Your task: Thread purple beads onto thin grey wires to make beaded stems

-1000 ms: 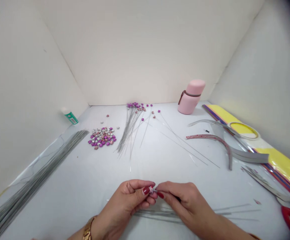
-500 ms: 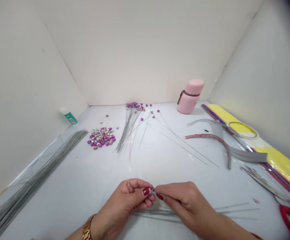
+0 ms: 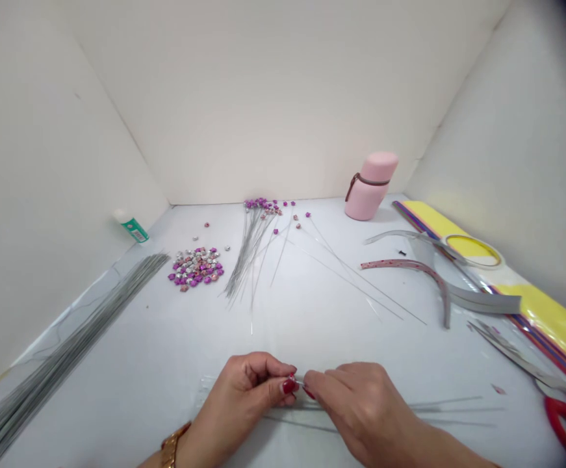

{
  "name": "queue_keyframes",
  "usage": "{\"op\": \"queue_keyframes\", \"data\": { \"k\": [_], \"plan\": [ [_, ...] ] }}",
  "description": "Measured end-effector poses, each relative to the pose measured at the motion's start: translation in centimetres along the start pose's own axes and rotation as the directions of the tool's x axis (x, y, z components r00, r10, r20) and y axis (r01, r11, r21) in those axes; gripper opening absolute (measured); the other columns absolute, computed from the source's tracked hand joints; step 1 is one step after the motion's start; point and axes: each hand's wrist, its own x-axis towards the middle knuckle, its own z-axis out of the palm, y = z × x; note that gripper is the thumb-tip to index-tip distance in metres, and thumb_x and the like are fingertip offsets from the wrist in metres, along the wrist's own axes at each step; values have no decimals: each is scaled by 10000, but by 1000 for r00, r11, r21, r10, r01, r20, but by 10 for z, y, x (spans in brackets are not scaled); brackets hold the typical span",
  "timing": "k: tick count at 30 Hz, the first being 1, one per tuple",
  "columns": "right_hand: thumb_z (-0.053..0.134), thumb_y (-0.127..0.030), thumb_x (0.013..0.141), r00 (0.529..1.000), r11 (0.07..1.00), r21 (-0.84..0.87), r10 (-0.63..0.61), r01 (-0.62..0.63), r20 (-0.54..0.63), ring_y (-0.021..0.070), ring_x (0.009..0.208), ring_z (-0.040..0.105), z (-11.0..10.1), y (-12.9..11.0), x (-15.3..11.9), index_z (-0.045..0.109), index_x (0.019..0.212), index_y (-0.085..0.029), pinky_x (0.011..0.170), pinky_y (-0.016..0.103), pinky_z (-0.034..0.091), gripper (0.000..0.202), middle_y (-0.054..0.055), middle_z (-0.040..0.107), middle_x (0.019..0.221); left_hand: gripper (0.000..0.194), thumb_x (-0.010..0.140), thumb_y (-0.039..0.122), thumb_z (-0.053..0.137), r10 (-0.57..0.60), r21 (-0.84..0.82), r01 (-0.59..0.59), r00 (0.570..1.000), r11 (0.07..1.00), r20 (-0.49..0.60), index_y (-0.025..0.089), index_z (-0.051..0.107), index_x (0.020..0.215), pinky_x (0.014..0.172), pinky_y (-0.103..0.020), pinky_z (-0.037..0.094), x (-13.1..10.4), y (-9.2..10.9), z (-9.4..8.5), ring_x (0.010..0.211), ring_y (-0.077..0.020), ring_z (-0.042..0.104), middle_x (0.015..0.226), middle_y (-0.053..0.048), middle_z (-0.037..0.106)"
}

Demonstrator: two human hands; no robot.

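At the table's front, my left hand (image 3: 251,393) pinches a tiny shiny piece, seemingly a small star, mostly hidden by thumb and forefinger. Close beside it, my right hand (image 3: 360,396) has its thumb and forefinger closed on a thin silvery wire (image 3: 300,383) that reaches to the left fingertips. Several loose grey wires (image 3: 446,409) lie on the table beneath both hands. Farther off to the left is a pile of small purple, silver and pink stars (image 3: 197,268). Behind, wires topped with stars (image 3: 248,244) lie bundled.
A long wire bundle (image 3: 73,351) runs along the left side, near a green-and-white tube (image 3: 134,227). A pink flask (image 3: 370,187) stands at the back. On the right lie red-handled scissors (image 3: 563,422), curved paper strips (image 3: 409,264), a tape roll (image 3: 500,259) and yellow sheets (image 3: 550,315).
My right hand has curled its fingers in more and shifted slightly down at the fingertips. My left hand still pinches the small piece, turned slightly. The view has shifted a little.
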Motion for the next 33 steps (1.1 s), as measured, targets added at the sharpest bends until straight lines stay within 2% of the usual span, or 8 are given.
{"op": "queue_keyframes", "data": {
  "k": [8,13,16,19,22,26,30,33],
  "plan": [
    [384,-226,839,874,566,667,338,-485,348,83,489,420,-6,-7,9,579,741,-157,437,172,301,229,-36,486,541,167,721,289,590,144,328,-145,989,934,27,145,673,724,605,-223,458,-5,4,-4,659,-155,600,716,-56,687],
    [334,-133,829,993,939,325,116,-114,14,113,476,464,3,-5,4,592,758,-136,460,217,330,267,9,540,541,158,738,266,568,167,362,-172,985,916,45,148,672,721,612,-225,457,-6,6,-4,652,-155,597,706,-56,679],
    [322,-84,807,975,993,-70,-111,99,-191,133,416,441,7,-5,0,601,809,-107,430,256,295,280,27,526,476,166,752,265,552,147,308,-154,988,939,48,142,660,727,615,-228,462,-5,4,-4,658,-158,599,702,-60,673],
    [320,-122,825,996,987,162,27,-13,-84,119,460,453,4,-7,2,584,761,-143,460,234,318,273,14,525,527,181,765,271,538,204,397,-213,977,893,64,147,667,737,620,-223,455,-5,5,-3,664,-156,599,712,-57,670],
    [375,-237,841,936,680,644,273,-351,221,82,481,399,-2,-10,9,565,700,-159,461,182,313,249,-31,445,535,191,777,271,525,267,486,-286,957,826,111,157,674,743,609,-205,444,-8,7,-3,652,-142,596,708,-48,669],
    [418,-372,824,789,253,759,343,-600,510,57,392,214,-5,-11,14,543,679,-140,354,166,191,301,-82,255,435,178,783,239,521,305,504,-346,938,792,164,168,675,729,602,-182,437,-12,10,-4,639,-122,596,689,-33,670],
    [361,-213,852,975,810,544,203,-219,90,78,443,372,3,-11,6,580,695,-127,436,189,292,283,-28,430,494,150,770,190,531,295,464,-332,943,821,153,153,663,710,604,-188,449,-11,9,-5,630,-126,598,674,-36,664],
    [348,-101,824,959,993,10,-109,116,-262,110,423,405,7,-11,1,607,745,-102,430,232,274,271,12,493,469,144,769,171,524,260,431,-286,958,856,119,145,650,704,590,-187,456,-11,8,-5,617,-125,597,668,-37,657]
  ]
}}
